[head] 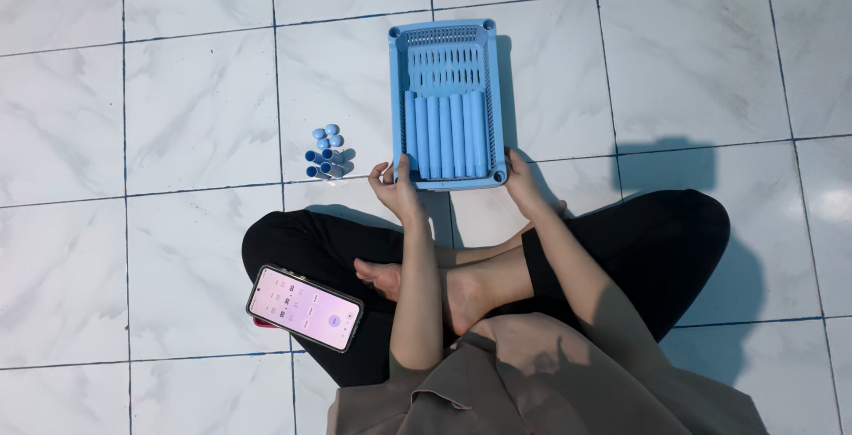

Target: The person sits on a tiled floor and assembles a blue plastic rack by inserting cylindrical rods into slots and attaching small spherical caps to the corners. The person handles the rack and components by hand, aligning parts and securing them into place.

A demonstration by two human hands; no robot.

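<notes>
Head view: our left hand (397, 185) and right hand (519, 179) clasp the light-blue slotted plastic basket's (398, 89) near corners, steadying it on the floor.

1. Looks like a home interior, floor level only. No furniture, walls or fixtures in view, so which room: can't tell.
2. Floor (177, 133): glossy white marble-look tiles with dark grout lines, typical domestic flooring.
3. Person sits cross-legged and barefoot directly on the tiles; bare foot (390, 277) in view. Reads as indoors, informal.
4. Household plastic items on the floor: light blue slotted basket (446, 44), cluster of small blue caps (327, 153).
5. Smartphone (304, 308) resting on the knee, screen lit.
</notes>
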